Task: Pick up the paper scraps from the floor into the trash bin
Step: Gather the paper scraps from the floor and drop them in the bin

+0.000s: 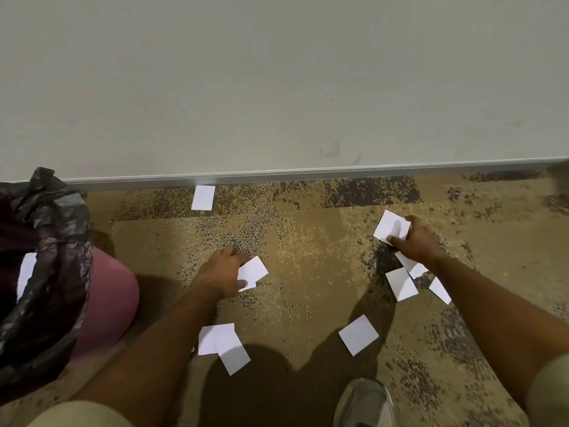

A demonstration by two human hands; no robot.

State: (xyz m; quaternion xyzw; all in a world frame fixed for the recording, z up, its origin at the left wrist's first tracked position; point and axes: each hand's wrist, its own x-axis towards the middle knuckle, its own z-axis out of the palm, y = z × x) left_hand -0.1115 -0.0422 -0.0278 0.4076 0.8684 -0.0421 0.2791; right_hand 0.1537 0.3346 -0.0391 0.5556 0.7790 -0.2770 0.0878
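Note:
White paper scraps lie scattered on the patterned carpet. My left hand (pixel 220 271) pinches one white scrap (pixel 254 272) near the middle of the floor. Farther right, my right hand (pixel 414 241) grips another scrap (pixel 389 226). Loose scraps rest under my right forearm (pixel 401 283), by the wall (pixel 203 197), at the front centre (pixel 358 334) and under my left forearm (pixel 220 340). The pink trash bin (pixel 110 300) with a black bag liner (pixel 52 229) stands at the left; a white scrap (pixel 26 274) shows inside it.
A pale wall with a grey baseboard (pixel 308 174) runs across the back of the floor. My grey shoe (pixel 365 402) is planted at the bottom centre. Open carpet stretches between my two hands and off to the right.

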